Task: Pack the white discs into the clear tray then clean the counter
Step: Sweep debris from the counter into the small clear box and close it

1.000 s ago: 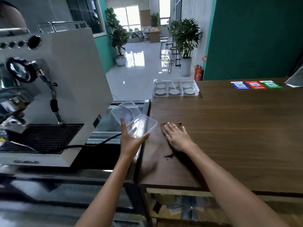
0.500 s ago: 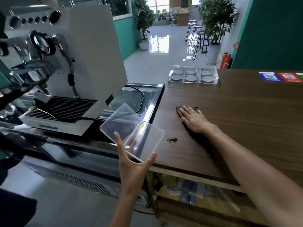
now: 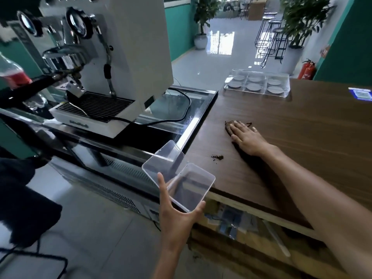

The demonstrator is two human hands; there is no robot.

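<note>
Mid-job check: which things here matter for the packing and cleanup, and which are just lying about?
In the job:
clear tray holding white discs
brown spill on the counter
clear box in left hand
right hand, flat on the counter

Lying about:
coffee machine
blue card

No text was legible; the lettering on the coffee machine's drip tray was too blurred.
</note>
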